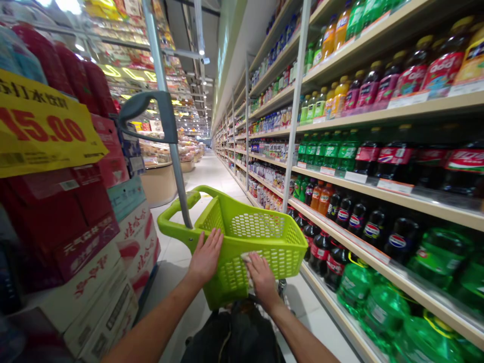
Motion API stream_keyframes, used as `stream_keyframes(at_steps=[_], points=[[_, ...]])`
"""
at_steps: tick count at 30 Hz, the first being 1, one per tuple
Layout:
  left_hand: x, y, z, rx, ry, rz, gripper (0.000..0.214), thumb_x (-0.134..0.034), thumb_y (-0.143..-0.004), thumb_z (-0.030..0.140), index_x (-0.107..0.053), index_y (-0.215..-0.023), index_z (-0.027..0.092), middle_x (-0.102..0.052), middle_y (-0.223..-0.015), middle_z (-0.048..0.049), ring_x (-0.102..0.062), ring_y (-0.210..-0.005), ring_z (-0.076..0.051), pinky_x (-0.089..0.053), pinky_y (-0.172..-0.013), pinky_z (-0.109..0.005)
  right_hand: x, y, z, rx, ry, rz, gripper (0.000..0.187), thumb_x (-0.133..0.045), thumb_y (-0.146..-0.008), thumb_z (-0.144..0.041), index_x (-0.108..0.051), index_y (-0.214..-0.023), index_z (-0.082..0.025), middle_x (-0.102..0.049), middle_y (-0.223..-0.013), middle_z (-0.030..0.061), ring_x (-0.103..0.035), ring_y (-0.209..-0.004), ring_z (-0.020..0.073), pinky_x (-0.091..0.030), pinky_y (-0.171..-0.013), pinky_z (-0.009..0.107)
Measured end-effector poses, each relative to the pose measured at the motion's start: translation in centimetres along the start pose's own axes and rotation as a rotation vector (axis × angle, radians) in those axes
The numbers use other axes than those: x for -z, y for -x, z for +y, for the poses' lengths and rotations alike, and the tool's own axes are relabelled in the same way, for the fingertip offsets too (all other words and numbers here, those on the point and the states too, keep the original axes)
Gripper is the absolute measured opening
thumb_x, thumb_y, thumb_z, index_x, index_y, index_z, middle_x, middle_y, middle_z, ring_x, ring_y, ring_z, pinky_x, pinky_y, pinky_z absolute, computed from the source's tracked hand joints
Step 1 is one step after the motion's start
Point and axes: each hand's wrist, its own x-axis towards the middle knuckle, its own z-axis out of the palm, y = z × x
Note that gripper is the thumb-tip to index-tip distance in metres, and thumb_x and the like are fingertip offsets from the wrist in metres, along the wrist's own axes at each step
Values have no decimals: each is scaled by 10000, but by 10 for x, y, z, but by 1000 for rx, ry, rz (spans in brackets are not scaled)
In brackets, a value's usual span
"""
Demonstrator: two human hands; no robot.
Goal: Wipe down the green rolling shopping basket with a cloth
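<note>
Step in hand, as I read it: steadying and wiping the near wall of the green basket, which sits mid-aisle, tipped with its open mouth facing far and up, its loop handle off to the left.

Left hand lies flat on the near-left wall, fingers spread and released, gripping nothing, just bracing. Right hand presses on the near wall lower and to the right, fingers curled down over a small pale cloth (could be a wipe or paper, too small to tell). So it is a pressing hold on the cloth, not a clenched fist.

Grey pull handle rises from the basket on the left, untouched. Dark bag sits near, below the wrists.

Surroundings: drink shelves run along the right, stacked cartons with a yellow price sign on the left.

Next move, judged: keep the left palm braced so the basket does not roll or tip, and keep the cloth pinned flat under the right fingertips, since the mesh could snag it.
</note>
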Motion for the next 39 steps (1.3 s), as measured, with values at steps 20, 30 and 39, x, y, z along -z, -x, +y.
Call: stream_keyframes(at_steps=[20,30,39], points=[[0,-13,45,-10,33,-201,655,-347,-712,122,-281,-1363,99,-217,-1459,-86,-157,-1359,-208,-107,-1110,-473,23,31,71,35,234,70,333,-394,-834,-63,-602,-1077,-153,-570,-1200,116,-417,-1213,199,-320,-987,391],[0,-16,63,-77,83,-213,671,-349,-700,119,-268,-1365,85,-194,-1461,-94,-146,-1361,-214,-99,-1108,-492,38,27,82,-120,263,26,381,-385,-822,-66,-561,-1151,-144,-488,-1292,137,-402,-1227,232,-312,-979,426],[0,-15,65,-83,98,-234,691,-353,-687,112,-258,-1371,93,-173,-1468,-79,-134,-1364,-208,-91,-1110,-487,52,49,106,-231,298,-4,418,-352,-823,-68,-541,-1182,-169,-476,-1308,113,-379,-1243,210,-282,-1000,423]])
